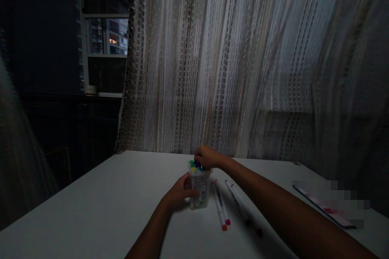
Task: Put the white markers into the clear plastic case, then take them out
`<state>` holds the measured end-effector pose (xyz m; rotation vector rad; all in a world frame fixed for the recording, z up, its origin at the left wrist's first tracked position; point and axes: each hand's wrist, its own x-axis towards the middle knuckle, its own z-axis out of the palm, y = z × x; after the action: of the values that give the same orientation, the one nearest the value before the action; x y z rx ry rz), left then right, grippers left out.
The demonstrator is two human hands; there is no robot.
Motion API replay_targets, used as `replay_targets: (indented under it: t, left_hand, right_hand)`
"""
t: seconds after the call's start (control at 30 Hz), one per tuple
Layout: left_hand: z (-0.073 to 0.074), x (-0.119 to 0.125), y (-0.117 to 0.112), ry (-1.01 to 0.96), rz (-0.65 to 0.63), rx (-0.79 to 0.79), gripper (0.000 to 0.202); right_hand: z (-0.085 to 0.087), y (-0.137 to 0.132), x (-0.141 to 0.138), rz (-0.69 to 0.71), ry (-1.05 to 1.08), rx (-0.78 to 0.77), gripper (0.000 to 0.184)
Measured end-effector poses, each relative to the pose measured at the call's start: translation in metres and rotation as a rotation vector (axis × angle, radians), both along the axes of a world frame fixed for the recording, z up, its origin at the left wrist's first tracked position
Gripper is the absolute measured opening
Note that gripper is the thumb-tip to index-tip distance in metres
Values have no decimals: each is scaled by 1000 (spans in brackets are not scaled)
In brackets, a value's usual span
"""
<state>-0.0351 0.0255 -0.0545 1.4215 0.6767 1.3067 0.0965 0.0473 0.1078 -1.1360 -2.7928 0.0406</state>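
L hand [179,192] spread round side of clear plastic marker case [199,189], fingers flat against it; case stands upright on white counter [91,198], packed w/ markers, colored caps [196,164] up. R hand [208,157] curled down over those caps, can't tell if pinching one. Loose markers [220,206] lie just R of case, sheer striped curtain [212,68] behind counter.

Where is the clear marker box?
In the head view, the clear marker box stands on the white table, with the left hand on its side, the right hand on top, and loose markers just right.
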Motion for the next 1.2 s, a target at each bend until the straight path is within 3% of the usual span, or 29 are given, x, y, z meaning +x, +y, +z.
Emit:
replay_targets:
  t: [0.47,1.2]
  left_hand:
    - [-1,1,1,15,22,21,55]
    - [-6,5,7,7,2,2,57]
  right_hand:
    - [-2,-5,-6,-54,-81,-159,35]
    - [-4,-4,-3,-39,-164,-87,35]
